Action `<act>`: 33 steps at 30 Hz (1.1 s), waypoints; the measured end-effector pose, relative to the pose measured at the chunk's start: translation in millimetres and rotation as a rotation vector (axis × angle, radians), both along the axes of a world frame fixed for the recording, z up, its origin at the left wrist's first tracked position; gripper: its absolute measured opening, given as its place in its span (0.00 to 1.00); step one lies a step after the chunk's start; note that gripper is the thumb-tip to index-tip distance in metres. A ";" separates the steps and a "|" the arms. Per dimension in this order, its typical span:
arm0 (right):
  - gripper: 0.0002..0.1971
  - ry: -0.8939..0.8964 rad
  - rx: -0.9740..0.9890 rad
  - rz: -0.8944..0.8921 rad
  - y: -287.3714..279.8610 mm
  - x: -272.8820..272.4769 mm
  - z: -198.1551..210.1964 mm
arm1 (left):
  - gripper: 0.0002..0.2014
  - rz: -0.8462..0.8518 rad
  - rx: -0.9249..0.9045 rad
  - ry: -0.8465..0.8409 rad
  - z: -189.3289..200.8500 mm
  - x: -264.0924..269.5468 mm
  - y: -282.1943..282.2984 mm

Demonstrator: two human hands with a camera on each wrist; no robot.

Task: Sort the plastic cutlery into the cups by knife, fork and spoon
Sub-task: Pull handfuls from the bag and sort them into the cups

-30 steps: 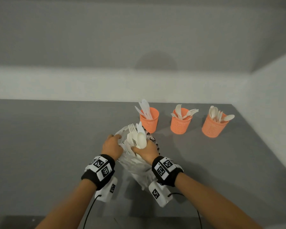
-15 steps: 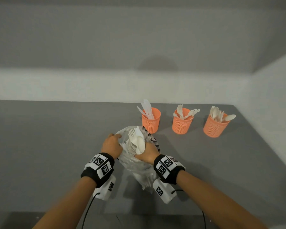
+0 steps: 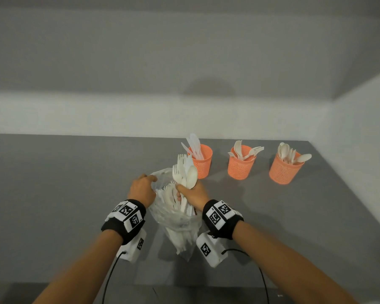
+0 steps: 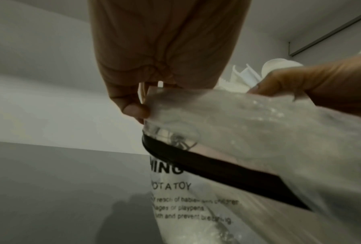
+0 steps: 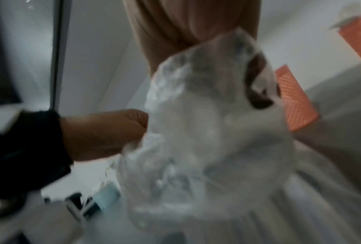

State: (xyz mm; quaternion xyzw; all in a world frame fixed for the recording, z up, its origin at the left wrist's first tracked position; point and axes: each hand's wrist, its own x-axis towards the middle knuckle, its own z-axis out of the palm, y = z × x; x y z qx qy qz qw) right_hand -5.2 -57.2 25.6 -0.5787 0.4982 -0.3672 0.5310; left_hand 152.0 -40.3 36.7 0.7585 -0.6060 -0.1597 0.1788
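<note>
Grey bench (image 3: pixel 53 194) against plain pale walls. Three orange cups upper right: knives (image 3: pixel 201 160), forks (image 3: pixel 240 163), spoons (image 3: pixel 285 168). My left hand (image 3: pixel 142 189) pinches the clear bag's (image 3: pixel 178 224) rim mid-frame; my right hand (image 3: pixel 194 194) grips a bunch of cutlery (image 3: pixel 185 174) above it.

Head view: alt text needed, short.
The right hand lifts a bunch of white plastic cutlery from a clear plastic bag whose rim the left hand pinches; three orange mesh cups stand behind on the grey table.
</note>
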 end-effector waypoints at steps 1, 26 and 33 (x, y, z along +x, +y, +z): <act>0.13 -0.060 0.028 -0.051 -0.9 1.4 3.3 | 0.22 0.005 -0.008 -0.005 -1.1 1.2 -1.2; 0.03 -0.401 -0.193 -0.463 -35.0 -143.5 65.4 | 0.31 0.143 0.563 1.898 40.8 -208.8 -36.1; 0.08 -0.413 -0.140 -0.465 -52.3 -182.0 40.5 | 0.31 -0.121 0.474 1.391 40.1 -242.7 -47.9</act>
